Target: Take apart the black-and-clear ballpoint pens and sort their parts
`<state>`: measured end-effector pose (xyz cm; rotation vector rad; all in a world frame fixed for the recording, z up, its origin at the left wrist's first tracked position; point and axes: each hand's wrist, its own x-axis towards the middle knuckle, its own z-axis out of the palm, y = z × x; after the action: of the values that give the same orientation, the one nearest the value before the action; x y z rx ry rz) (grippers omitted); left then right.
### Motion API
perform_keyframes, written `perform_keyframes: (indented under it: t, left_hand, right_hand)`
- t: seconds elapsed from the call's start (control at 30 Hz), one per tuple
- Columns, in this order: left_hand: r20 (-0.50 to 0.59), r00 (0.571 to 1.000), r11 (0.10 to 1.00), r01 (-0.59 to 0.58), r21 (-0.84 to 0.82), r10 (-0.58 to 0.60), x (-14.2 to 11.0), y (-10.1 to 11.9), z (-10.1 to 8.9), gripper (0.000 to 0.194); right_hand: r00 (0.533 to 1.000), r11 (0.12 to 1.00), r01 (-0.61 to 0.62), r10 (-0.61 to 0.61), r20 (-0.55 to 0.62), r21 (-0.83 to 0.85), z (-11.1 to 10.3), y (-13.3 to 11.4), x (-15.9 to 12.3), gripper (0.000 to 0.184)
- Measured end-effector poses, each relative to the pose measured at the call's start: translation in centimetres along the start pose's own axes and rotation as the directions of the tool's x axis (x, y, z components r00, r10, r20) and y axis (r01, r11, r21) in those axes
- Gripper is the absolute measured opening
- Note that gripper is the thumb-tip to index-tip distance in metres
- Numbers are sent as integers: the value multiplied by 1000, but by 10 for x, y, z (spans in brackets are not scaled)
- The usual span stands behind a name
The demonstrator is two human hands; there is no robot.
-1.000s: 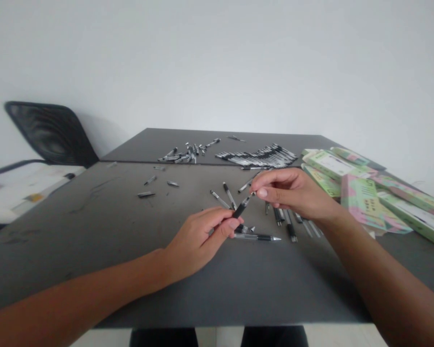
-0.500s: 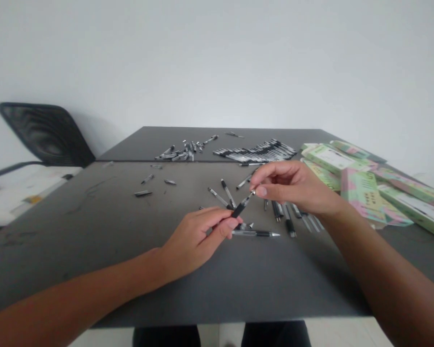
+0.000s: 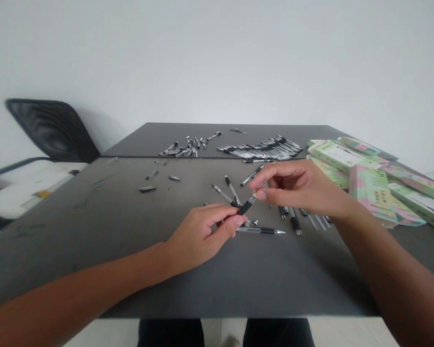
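My left hand (image 3: 208, 233) is closed around a pen (image 3: 245, 207), with its black grip slanting up to the right out of the fingers. At the pen's upper end, the thumb and fingertips of my right hand (image 3: 287, 188) are pinched together. Whatever small part lies between those fingertips is mostly hidden. Just below the hands a clear pen with a black grip (image 3: 262, 231) lies flat, its silver tip pointing right. Two more pens (image 3: 231, 189) lie behind my left hand, partly covered by it.
A row of pens (image 3: 264, 148) stretches across the back, beside a pile of pen parts (image 3: 184, 148). Loose parts (image 3: 147, 189) lie to the left. Green and pink boxes (image 3: 371, 190) are heaped at the right, and a mesh chair (image 3: 54, 130) stands at the left.
The fingertips of my right hand are now closer to the black grip, and less of the part between shows. The whole view has shifted slightly.
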<state>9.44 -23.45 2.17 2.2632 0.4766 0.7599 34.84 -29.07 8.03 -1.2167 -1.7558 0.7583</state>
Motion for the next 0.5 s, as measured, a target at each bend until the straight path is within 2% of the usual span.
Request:
perform_keyframes:
  t: [0.3, 0.5]
  left_hand:
    - [-5, 999, 996, 47, -73, -48, 0, -1, 0, 35]
    - [-12, 999, 997, 46, -63, -47, 0, -2, 1, 36]
  right_hand:
    - [997, 1000, 3, -2, -78, 5, 14, -7, 3, 22]
    - [998, 999, 5, -8, -67, -42, 14, -8, 1, 23]
